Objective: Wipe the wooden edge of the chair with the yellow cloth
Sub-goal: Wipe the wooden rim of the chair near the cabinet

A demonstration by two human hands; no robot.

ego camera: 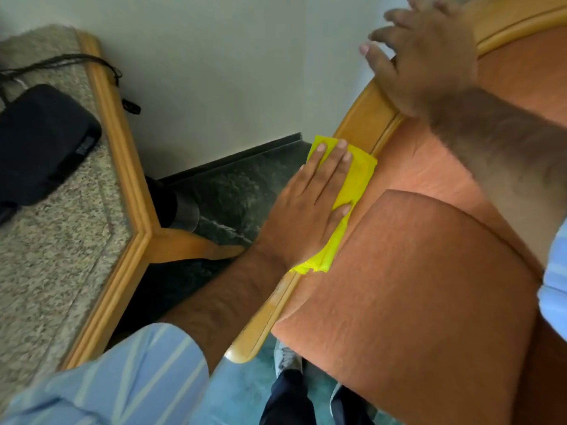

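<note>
A folded yellow cloth (356, 176) lies on the wooden edge (365, 124) of a chair with orange upholstery (429, 286). My left hand (306, 210) is pressed flat on the cloth, fingers stretched along the rail. Part of the cloth sticks out past my fingertips and below my wrist. Farther up the same wooden rail, my right hand (423, 59) rests on the curved back with its fingers spread, holding nothing. The rail's lower end (257, 335) shows bare near my left forearm.
A stone-topped table with a wooden rim (129, 191) stands close on the left, with a black pouch (40, 142) and a cord on it. A pale wall (214, 72) is behind, dark floor (233, 191) between table and chair. My shoe (285, 360) is below.
</note>
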